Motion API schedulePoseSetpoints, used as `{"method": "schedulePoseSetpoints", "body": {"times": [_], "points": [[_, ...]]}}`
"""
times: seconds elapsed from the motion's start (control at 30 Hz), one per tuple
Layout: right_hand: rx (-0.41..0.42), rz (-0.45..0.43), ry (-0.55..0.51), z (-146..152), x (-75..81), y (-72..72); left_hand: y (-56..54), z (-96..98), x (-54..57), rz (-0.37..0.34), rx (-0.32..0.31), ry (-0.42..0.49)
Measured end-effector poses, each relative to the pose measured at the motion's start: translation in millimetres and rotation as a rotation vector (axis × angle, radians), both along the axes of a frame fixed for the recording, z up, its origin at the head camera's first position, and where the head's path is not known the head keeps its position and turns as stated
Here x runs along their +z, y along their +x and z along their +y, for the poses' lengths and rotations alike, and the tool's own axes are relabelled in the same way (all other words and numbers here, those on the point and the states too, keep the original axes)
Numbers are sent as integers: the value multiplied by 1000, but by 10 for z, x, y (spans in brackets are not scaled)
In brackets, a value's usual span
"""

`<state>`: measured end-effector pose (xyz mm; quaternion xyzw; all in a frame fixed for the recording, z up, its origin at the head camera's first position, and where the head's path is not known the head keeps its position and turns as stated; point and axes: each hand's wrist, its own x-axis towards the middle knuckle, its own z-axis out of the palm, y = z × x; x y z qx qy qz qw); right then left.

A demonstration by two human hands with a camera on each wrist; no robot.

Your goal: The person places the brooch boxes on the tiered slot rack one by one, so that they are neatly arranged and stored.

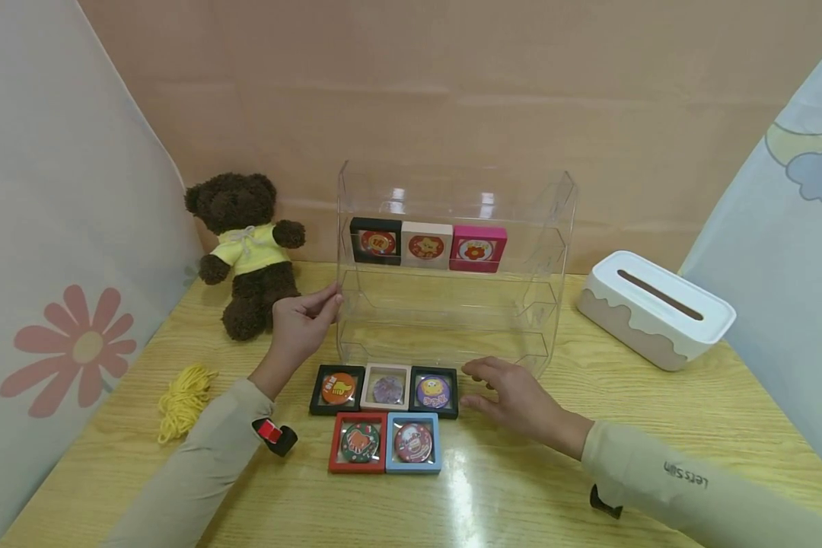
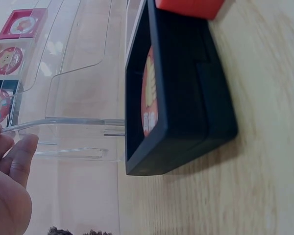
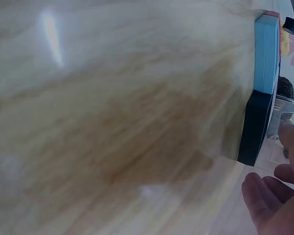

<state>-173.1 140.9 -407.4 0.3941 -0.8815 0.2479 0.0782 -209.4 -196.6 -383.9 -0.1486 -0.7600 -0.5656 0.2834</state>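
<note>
A clear acrylic tiered display rack (image 1: 445, 316) stands at the middle of the table, three framed round badges on an upper tier: black (image 1: 377, 242), cream (image 1: 426, 246) and pink (image 1: 478, 249). My left hand (image 1: 300, 327) pinches the rack's left side edge between thumb and fingers. In front of the rack lie more framed badges: a black one with an orange badge (image 1: 339, 389), a pale pink one (image 1: 387, 387), a black one with a purple badge (image 1: 434, 391), a red one (image 1: 358, 443) and a light blue one (image 1: 413, 443). Beside the purple badge's frame, my right hand (image 1: 514, 396) hovers with loosely bent fingers, holding nothing.
A brown teddy bear (image 1: 246, 251) in a yellow top sits left of the rack. Yellow yarn (image 1: 186, 399) lies at the table's left. To the right stands a white and beige tissue box (image 1: 657, 308). A plain backdrop (image 1: 466, 99) hangs behind the rack.
</note>
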Motion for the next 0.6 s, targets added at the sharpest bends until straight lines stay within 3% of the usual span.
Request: {"method": "schedulePoseSetpoints", "body": {"times": [0.1, 0.3, 0.5, 0.6], "points": [[-5, -30, -47, -14, -35, 15, 2, -2, 4, 1, 1, 0], [-25, -191, -131, -59, -121, 36, 7, 1, 13, -3, -3, -6], [-73, -240, -160, -99, -166, 33, 182, 93, 225, -24, -13, -20], [-85, -227, -163, -112, -177, 36, 207, 106, 255, -15, -20, -12]]}}
